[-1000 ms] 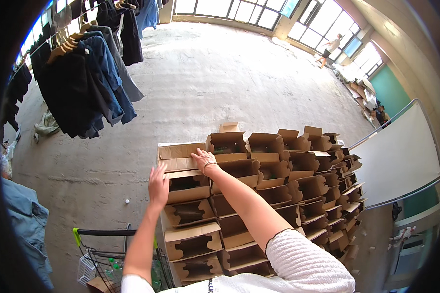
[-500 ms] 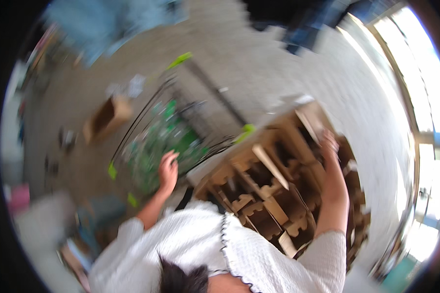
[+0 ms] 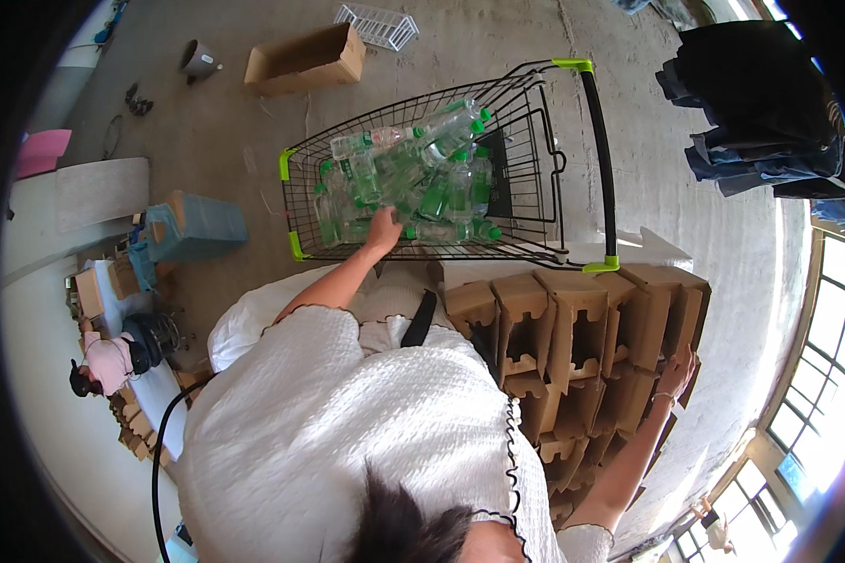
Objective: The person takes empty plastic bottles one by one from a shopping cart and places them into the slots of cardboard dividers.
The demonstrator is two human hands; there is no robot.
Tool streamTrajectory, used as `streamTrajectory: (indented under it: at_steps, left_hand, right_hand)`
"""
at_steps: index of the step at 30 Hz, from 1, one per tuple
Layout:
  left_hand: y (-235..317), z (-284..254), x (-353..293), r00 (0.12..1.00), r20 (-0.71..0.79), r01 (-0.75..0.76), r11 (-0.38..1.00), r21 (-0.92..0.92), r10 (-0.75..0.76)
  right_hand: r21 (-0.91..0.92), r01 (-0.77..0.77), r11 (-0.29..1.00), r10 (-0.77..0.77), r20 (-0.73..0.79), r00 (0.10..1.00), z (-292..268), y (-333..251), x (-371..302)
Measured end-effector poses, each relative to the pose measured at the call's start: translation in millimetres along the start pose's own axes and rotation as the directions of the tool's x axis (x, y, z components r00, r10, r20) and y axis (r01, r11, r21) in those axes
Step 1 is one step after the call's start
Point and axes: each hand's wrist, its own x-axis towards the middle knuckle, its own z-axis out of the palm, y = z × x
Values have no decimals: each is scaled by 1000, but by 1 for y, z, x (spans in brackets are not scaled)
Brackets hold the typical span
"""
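On the grey concrete floor (image 3: pixel 751 263), the left hand (image 3: pixel 382 232) had shifted to clear, green-capped plastic bottles (image 3: pixel 459 188) inside the black wire cart's (image 3: pixel 602 169) near edge, now within reach, its grip indeterminable; the right hand (image 3: pixel 678 372) lay spread on brown cardboard boxes (image 3: pixel 650 319).

From above the left hand (image 3: pixel 383 231) and right hand (image 3: pixel 676 373), the head camera (a wide fisheye) looks steeply down, taking in floor (image 3: pixel 422 70) beyond both.

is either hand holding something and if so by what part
The left hand is at the bottles, but any grip cannot be told. The right hand rests open on the boxes, no grip visible.
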Motion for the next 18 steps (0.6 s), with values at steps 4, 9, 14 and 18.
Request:
streamTrajectory:
  at_steps: [4, 9, 14, 18]
  left_hand:
    - [-50, 10, 59, 980, -68, -167, 958, 235, 188]
    - [-34, 16, 106, 980, 101, -194, 921, 338, 169]
    - [-21, 26, 125, 988, 51, -150, 815, 560, 146]
    - [-41, 34, 159, 973, 53, -211, 771, 600, 225]
  right_hand:
    - [36, 71, 997, -69, -77, 995, -37, -68, -51]
    - [-12, 19, 1000, -19, -11, 1000, -60, -115, -123]
    - [61, -145, 988, 143, 26, 989, -76, -165, -189]
    - [89, -306, 948, 304, 35, 952, -85, -211, -231]
